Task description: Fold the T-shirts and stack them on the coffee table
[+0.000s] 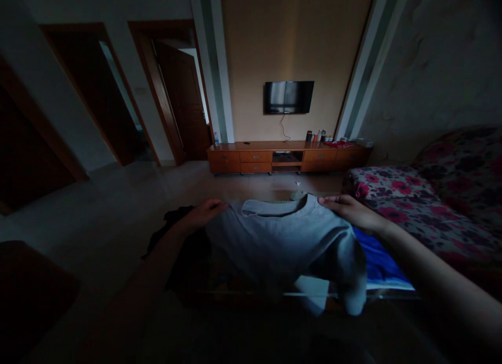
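A grey T-shirt [274, 238] hangs between my two hands above a glass-topped table [254, 294], its neckline facing away from me. My left hand [204, 213] pinches the shirt at its left shoulder. At the right shoulder, close to the collar, my right hand [347, 209] grips the fabric with fingers closed. The right sleeve droops over the table's near edge. Beneath my right forearm lies a bright blue folded cloth [380, 259]. Dark fabric [188, 249] lies under my left arm, its kind hard to tell in the dim light.
A sofa with a floral cover [403, 189] stands on the right. Ahead, a low wooden TV cabinet [254, 157] carries bottles and small items, below a wall-mounted television [289, 97]. A dark brown piece of furniture [35, 291] is at lower left. Doorways line the left wall.
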Available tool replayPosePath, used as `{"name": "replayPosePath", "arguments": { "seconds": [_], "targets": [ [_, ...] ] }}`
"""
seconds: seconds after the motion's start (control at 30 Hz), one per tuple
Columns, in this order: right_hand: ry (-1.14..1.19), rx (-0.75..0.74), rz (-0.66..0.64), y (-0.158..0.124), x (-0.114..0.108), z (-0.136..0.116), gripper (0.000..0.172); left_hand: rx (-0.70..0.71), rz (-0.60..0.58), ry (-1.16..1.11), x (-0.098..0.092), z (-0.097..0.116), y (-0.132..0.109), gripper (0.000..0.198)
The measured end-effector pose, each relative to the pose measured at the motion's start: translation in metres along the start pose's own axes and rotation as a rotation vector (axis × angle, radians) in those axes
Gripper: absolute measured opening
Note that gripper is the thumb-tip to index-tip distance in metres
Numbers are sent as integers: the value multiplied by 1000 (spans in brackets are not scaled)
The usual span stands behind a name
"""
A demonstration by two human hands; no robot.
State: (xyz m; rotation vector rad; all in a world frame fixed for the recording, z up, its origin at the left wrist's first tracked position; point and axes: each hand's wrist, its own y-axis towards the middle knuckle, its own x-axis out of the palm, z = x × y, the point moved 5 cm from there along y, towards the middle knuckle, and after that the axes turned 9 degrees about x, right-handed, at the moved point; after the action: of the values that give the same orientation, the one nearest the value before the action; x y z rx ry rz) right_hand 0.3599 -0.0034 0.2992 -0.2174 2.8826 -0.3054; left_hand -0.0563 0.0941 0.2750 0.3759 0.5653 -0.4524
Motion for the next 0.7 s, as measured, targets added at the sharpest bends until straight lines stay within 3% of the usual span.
{"name": "replayPosePath", "arguments": {
  "seconds": [0.1, 0.23, 0.47, 0.6, 0.7],
  "targets": [
    [-207, -21, -38, -13, -14, -34, 50, 89, 141, 42, -21, 34, 10, 54],
    [-476, -38, -132, -24, -31, -60, 52, 174, 149, 201, -39, 76, 16, 52],
    [-447, -172, 110, -32, -58, -85, 61, 236, -27, 186, -52, 120, 4, 43],
    [-394, -327, 270, -28, -66, -93, 63, 334, 108, 274, -61, 134, 0, 36],
    [-394, -402, 408, -27, -74, -98, 65, 315, 230, 365, -69, 139, -1, 33]
  ]
}}
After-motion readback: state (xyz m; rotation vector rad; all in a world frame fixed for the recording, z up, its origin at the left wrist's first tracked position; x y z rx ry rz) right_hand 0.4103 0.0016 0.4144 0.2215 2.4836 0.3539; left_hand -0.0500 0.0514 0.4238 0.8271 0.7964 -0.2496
